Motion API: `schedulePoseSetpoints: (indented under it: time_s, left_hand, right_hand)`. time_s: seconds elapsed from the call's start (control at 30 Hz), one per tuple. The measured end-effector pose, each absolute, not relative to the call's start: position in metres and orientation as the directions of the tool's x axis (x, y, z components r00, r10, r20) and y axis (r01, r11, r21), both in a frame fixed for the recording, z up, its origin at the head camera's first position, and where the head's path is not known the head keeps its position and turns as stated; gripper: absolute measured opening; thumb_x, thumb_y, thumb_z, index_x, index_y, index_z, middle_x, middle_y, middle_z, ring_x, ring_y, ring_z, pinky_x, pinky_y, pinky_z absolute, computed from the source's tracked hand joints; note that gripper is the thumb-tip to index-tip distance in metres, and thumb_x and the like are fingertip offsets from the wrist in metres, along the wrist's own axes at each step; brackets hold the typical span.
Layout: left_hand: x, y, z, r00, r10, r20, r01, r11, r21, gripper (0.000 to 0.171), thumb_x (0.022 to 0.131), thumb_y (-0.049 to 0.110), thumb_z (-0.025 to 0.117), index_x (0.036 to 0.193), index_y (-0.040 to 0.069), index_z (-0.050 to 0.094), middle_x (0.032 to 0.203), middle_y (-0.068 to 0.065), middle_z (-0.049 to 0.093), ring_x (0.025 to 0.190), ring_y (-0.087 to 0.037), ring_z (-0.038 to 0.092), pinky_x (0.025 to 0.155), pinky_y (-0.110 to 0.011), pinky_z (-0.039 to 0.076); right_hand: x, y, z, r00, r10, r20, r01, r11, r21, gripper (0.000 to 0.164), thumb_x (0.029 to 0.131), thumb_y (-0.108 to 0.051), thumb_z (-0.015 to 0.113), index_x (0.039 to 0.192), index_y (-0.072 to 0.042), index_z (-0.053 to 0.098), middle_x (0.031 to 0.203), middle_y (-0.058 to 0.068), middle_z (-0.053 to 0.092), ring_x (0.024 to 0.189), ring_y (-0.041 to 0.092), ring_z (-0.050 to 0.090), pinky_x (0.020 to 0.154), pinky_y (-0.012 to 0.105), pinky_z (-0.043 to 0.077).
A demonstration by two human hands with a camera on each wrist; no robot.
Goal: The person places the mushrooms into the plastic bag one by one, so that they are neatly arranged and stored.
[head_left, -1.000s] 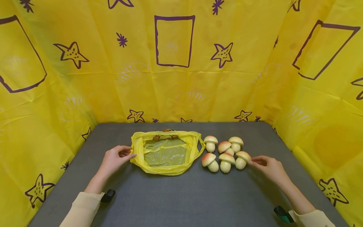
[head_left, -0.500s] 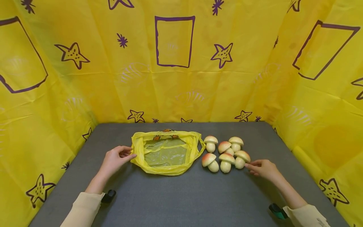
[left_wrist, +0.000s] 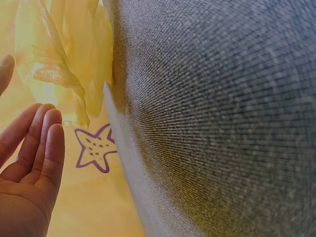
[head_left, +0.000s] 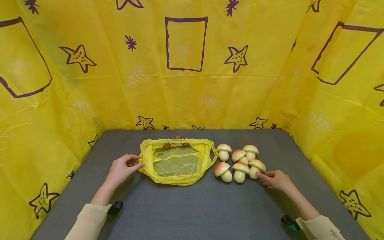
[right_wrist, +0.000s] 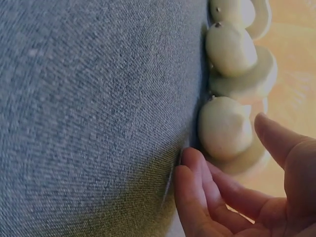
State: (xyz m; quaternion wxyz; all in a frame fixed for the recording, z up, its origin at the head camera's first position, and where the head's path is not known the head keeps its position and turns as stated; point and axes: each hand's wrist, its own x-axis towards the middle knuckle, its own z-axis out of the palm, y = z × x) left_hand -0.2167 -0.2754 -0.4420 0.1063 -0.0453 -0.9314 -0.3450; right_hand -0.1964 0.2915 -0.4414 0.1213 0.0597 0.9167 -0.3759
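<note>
A yellow plastic bag (head_left: 177, 180) lies on the grey table with its wide mouth facing up. At its left edge is my left hand (head_left: 122, 168); the left wrist view shows thumb and fingers (left_wrist: 53, 148) apart, the bag (left_wrist: 64, 64) just beyond them. Right of the bag, several toy mushrooms with cream stems and reddish caps stand in two loose rows. My right hand (head_left: 276, 180) is at the front right mushroom (head_left: 257, 165), thumb tip by its stem. In the right wrist view, thumb and fingers are spread beside that mushroom (right_wrist: 224, 128), not closed round it.
Other mushrooms, such as the front middle one (head_left: 240, 171) and the back left one (head_left: 223, 151), stand close together near the bag's right handle (head_left: 214, 156). Yellow patterned cloth (head_left: 186, 100) walls off the back and sides of the table (head_left: 192, 213).
My right hand has moved left and slightly down, from the front right mushroom's cap to its stem, and that mushroom has shifted slightly. The left hand and the bag stay where they were.
</note>
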Motion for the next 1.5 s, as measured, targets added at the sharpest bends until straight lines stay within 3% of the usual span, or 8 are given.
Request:
schedulePoseSetpoints:
  time_s: [0.3, 0.63, 0.9, 1.2, 1.5]
  left_hand:
    - [-0.213, -0.277, -0.441, -0.976, 0.007, 0.218, 0.146, 0.76, 0.633, 0.046, 0.079, 0.044, 0.074, 0.106, 0.007, 0.069, 0.091, -0.005, 0.068, 0.076, -0.013, 0.061, 0.065, -0.021, 0.05]
    - [-0.213, -0.277, -0.443, -0.975, 0.017, 0.221, 0.156, 0.76, 0.631, 0.045, 0.078, 0.044, 0.075, 0.106, 0.008, 0.069, 0.09, -0.004, 0.068, 0.076, -0.013, 0.062, 0.065, -0.021, 0.05]
    - [-0.212, -0.277, -0.444, -0.974, 0.016, 0.226, 0.159, 0.759, 0.632, 0.047, 0.078, 0.045, 0.074, 0.106, 0.008, 0.069, 0.09, -0.004, 0.068, 0.075, -0.011, 0.062, 0.065, -0.021, 0.05]
    - [-0.211, -0.277, -0.444, -0.976, 0.008, 0.219, 0.151, 0.749, 0.645, 0.045, 0.078, 0.045, 0.074, 0.106, 0.01, 0.069, 0.092, -0.004, 0.068, 0.077, -0.012, 0.062, 0.066, -0.02, 0.051]
    - [-0.212, -0.273, -0.446, -0.974, 0.018, 0.224, 0.166, 0.73, 0.663, 0.044, 0.077, 0.042, 0.076, 0.104, 0.009, 0.069, 0.092, -0.006, 0.069, 0.078, -0.014, 0.063, 0.066, -0.02, 0.051]
  right_hand:
    - [-0.198, 0.288, -0.448, -0.96, 0.018, -0.28, 0.225, 0.645, -0.73, 0.064, 0.089, -0.045, 0.062, 0.113, 0.013, 0.06, 0.099, 0.021, 0.07, 0.087, 0.025, 0.069, 0.071, 0.034, 0.056]
    - [-0.2, 0.29, -0.451, -0.955, -0.01, -0.296, 0.237, 0.572, -0.785, 0.072, 0.091, -0.039, 0.062, 0.128, 0.02, 0.042, 0.118, 0.032, 0.058, 0.094, 0.027, 0.068, 0.076, 0.036, 0.056]
    - [-0.204, 0.289, -0.45, -0.957, -0.014, -0.289, 0.239, 0.522, -0.819, 0.065, 0.088, -0.026, 0.068, 0.125, 0.021, 0.042, 0.118, 0.034, 0.057, 0.097, 0.03, 0.066, 0.079, 0.038, 0.055]
    - [-0.209, 0.289, -0.45, -0.959, -0.021, -0.281, 0.23, 0.519, -0.823, 0.062, 0.086, -0.023, 0.07, 0.123, 0.02, 0.045, 0.112, 0.029, 0.061, 0.091, 0.022, 0.065, 0.078, 0.038, 0.056]
    - [-0.209, 0.291, -0.453, -0.953, -0.023, -0.303, 0.249, 0.51, -0.823, 0.066, 0.086, -0.026, 0.07, 0.125, 0.02, 0.042, 0.12, 0.034, 0.056, 0.101, 0.033, 0.065, 0.08, 0.039, 0.055]
